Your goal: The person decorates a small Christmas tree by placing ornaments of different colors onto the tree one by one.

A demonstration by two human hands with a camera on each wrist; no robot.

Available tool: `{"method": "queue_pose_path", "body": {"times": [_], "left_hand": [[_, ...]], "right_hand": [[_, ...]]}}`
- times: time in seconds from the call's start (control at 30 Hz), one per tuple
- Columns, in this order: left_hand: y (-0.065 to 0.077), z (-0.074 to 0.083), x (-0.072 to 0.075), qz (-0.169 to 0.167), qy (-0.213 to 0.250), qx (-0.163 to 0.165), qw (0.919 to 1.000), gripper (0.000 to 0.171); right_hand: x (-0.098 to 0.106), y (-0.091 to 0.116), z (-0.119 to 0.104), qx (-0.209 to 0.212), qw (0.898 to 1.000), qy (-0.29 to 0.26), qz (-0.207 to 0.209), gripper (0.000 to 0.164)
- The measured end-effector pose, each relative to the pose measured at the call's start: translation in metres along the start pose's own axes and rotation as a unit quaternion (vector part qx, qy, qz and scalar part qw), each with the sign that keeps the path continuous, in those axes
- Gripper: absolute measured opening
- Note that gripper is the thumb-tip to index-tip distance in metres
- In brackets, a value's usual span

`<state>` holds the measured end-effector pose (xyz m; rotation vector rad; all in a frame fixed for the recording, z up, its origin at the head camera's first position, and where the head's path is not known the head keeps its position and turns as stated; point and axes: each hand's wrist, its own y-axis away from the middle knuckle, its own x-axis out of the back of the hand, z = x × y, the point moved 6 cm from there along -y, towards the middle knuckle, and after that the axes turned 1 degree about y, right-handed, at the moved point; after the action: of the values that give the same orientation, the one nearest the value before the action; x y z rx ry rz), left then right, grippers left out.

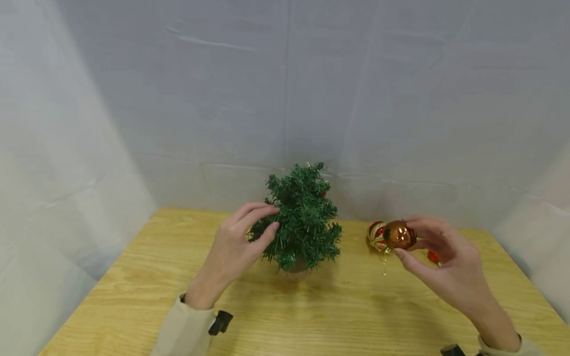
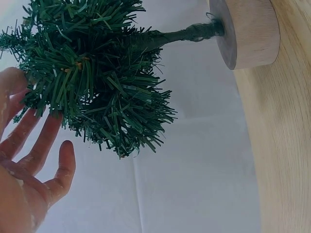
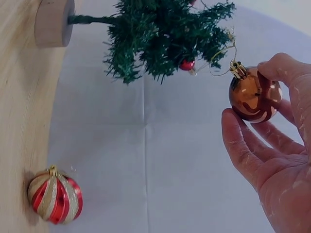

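A small artificial Christmas tree [image 1: 303, 217] with green tinsel-like branches stands upright on a round wooden base [image 2: 252, 34]. My left hand [image 1: 242, 237] is at its left side, fingers spread and fingertips right at the branches [image 2: 97, 73]. Between thumb and fingers, my right hand [image 1: 450, 262] pinches a shiny copper Christmas bauble [image 3: 255, 94], held up to the right of the tree. The bauble's gold cap and a thin gold hanging loop [image 3: 226, 60] point toward the tree. A small red bauble [image 3: 187, 64] shows among the branches on the tree's right side.
On the wooden table [image 1: 285, 316], a red and gold striped bauble [image 3: 56, 196] lies behind the right hand. Another red ornament [image 1: 433, 257] is partly covered by that hand. A pale cloth [image 1: 285, 99] hangs behind the table and along its sides.
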<state>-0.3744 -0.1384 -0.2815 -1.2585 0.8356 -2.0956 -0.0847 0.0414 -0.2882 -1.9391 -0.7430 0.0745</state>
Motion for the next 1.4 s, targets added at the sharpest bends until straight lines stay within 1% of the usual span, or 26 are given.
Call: {"method": "queue_pose_path", "body": {"times": [0.13,0.2,0.27,0.33,0.43,0.5,0.57,0.63,0.73,0.8,0.87,1.0,1.13,1.4], "left_hand": [[0.000,0.001,0.001,0.010,-0.004,-0.011,0.9999,0.028],[-0.001,0.003,0.002,0.025,-0.011,-0.029,0.9992,0.028],[-0.001,0.006,0.003,0.044,-0.027,-0.060,0.9968,0.028],[-0.002,0.012,0.005,0.060,-0.052,-0.093,0.9924,0.025],[-0.001,0.024,0.008,0.081,-0.096,-0.147,0.9811,0.021],[0.000,0.032,0.008,0.088,-0.119,-0.172,0.9739,0.020],[0.001,0.040,0.008,0.098,-0.129,-0.196,0.9671,0.021],[0.003,0.046,0.008,0.103,-0.129,-0.211,0.9634,0.024],[0.005,0.054,0.006,0.104,-0.119,-0.220,0.9626,0.025],[0.007,0.057,0.003,0.099,-0.108,-0.220,0.9646,0.025],[0.009,0.060,0.001,0.094,-0.093,-0.217,0.9671,0.025],[0.013,0.063,-0.007,0.082,-0.062,-0.203,0.9737,0.025],[0.015,0.067,-0.014,0.075,-0.046,-0.191,0.9776,0.025],[0.016,0.076,-0.026,0.061,-0.024,-0.168,0.9836,0.022]], "right_hand": [[-0.005,-0.002,-0.002,0.011,0.999,-0.052,0.007,0.054],[-0.008,-0.004,-0.003,0.010,0.998,-0.067,0.010,0.055],[-0.011,-0.005,-0.005,0.010,0.997,-0.073,0.012,0.055],[-0.015,-0.007,-0.006,0.011,0.997,-0.077,0.013,0.055],[-0.020,-0.009,-0.007,0.015,0.997,-0.074,0.013,0.054],[-0.023,-0.011,-0.008,0.017,0.997,-0.070,0.012,0.054],[-0.027,-0.012,-0.009,0.021,0.997,-0.069,0.008,0.055],[-0.030,-0.014,-0.010,0.025,0.998,-0.064,0.006,0.057],[-0.036,-0.017,-0.013,0.026,0.998,-0.050,0.002,0.060],[-0.040,-0.019,-0.015,0.023,0.999,-0.038,0.000,0.060],[-0.044,-0.021,-0.018,0.019,0.999,-0.037,-0.003,0.059],[-0.051,-0.024,-0.023,0.016,0.998,-0.058,-0.013,0.057],[-0.058,-0.027,-0.027,0.025,0.996,-0.079,-0.023,0.054],[-0.066,-0.027,-0.034,0.033,0.997,-0.066,-0.034,0.045]]}}
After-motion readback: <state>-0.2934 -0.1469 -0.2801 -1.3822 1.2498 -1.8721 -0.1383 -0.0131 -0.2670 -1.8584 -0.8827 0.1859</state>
